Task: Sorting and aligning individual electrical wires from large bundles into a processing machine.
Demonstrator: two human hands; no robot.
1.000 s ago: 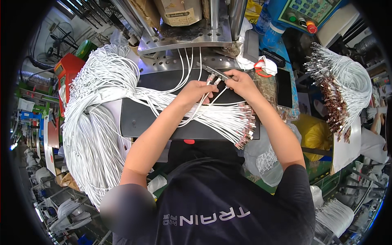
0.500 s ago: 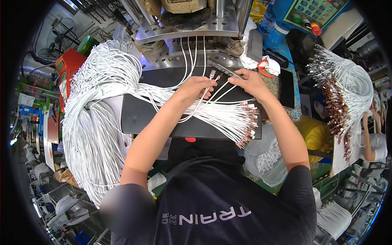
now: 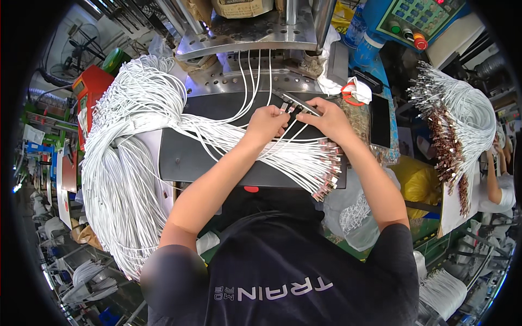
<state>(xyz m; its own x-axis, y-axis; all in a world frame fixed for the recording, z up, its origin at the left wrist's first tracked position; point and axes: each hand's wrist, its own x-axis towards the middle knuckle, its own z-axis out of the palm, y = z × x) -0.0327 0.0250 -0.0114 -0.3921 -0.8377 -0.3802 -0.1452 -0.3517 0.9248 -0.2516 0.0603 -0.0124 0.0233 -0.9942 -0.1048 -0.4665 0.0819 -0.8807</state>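
My left hand is closed in a pinch on a white cable near its small metal connector. Between thumb and fingers, my right hand grips a narrow metal bar that slants up and left. A second connector lies against the bar's near edge, its white cable running down below. The left hand's connector is close beside it; whether it touches the bar I cannot tell. Under both forearms a bundle of white cables spreads over a black board, brownish connector ends at the right.
A press with a metal plate stands ahead, several white cables hanging from it. A big cable coil is at left, red scissors and a blue control box at right. Another person's arm shows beyond a hanging cable bundle.
My left hand has moved slightly right and down, bringing its connector against or near the bar. The bar in my right hand has tipped and shifted slightly right and down.
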